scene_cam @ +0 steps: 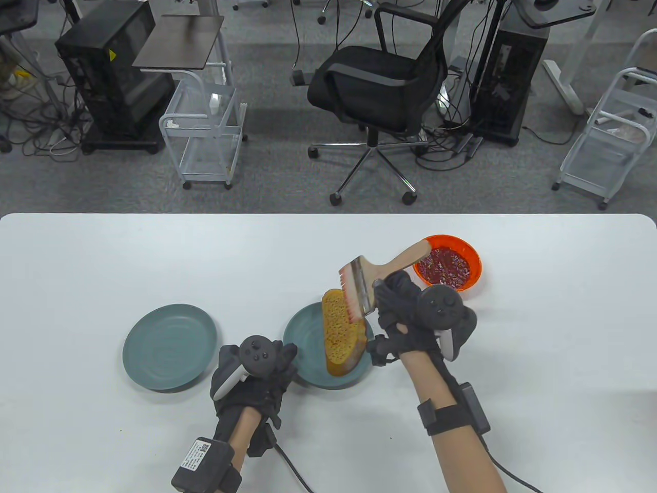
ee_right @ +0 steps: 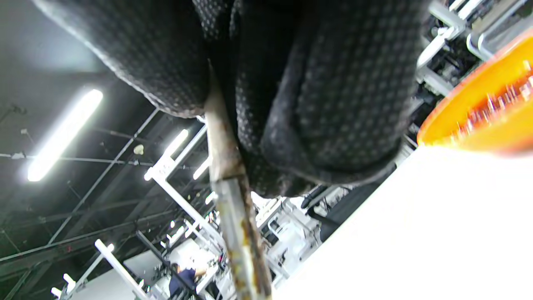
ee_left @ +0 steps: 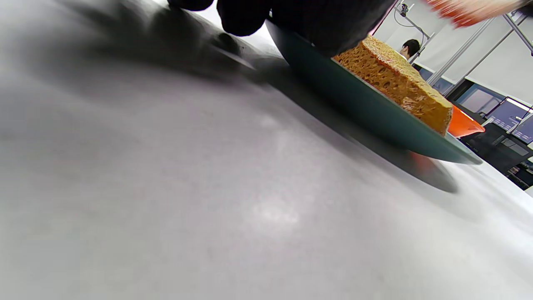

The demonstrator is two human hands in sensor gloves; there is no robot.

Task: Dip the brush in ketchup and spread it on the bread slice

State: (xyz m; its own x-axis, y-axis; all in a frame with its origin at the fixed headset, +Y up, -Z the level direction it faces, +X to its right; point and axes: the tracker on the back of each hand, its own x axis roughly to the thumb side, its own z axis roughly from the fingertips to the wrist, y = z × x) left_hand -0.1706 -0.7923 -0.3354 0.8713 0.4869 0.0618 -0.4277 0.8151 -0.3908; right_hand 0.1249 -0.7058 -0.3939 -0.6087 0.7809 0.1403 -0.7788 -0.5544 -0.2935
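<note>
A golden bread slice (scene_cam: 340, 333) lies on a teal plate (scene_cam: 303, 341) at the table's middle; it also shows in the left wrist view (ee_left: 395, 81) on the plate (ee_left: 374, 121). My right hand (scene_cam: 398, 303) grips a flat wooden-handled brush (scene_cam: 359, 287) with red-tipped bristles, held tilted just above the bread's far right edge. The brush's ferrule edge (ee_right: 237, 233) shows below my gloved fingers (ee_right: 325, 96). An orange bowl of ketchup (scene_cam: 447, 263) stands behind my right hand. My left hand (scene_cam: 279, 359) rests at the plate's left rim, fingers (ee_left: 250, 16) touching it.
A second, empty teal plate (scene_cam: 169, 346) sits at the left of the white table (scene_cam: 102, 267). The orange bowl also shows in the left wrist view (ee_left: 464, 125) and the right wrist view (ee_right: 487, 108). An office chair (scene_cam: 380, 87) stands beyond the far edge.
</note>
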